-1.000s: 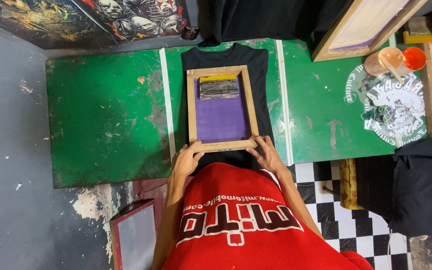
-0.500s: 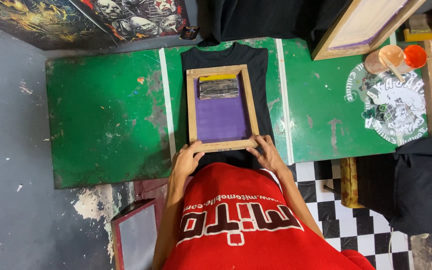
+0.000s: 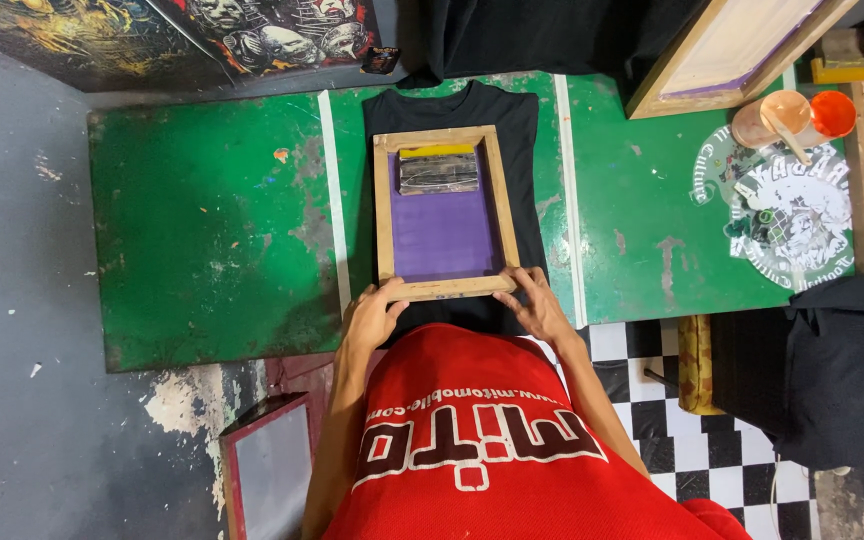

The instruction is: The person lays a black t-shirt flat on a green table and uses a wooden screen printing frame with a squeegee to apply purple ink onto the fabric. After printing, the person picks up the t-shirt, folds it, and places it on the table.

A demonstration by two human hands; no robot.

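Both hands on the near rail of the wooden printing screen (image 3: 445, 210)

Left hand (image 3: 372, 318) and right hand (image 3: 542, 308), fingers gripping that rail over the black t-shirt (image 3: 527, 150); probably stiff, light frame, fragile mesh, so hold wood only.

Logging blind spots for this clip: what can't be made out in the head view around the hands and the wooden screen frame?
- Black T-shirt: its middle lies under the wooden screen frame, its hem behind the red-shirted torso.
- Left hand and right hand: on the frame's near corners; undersides hidden, so grip firmness is unclear.
- Squeegee: too small to tell its ink load.
- Second frame: cut off by the top edge.
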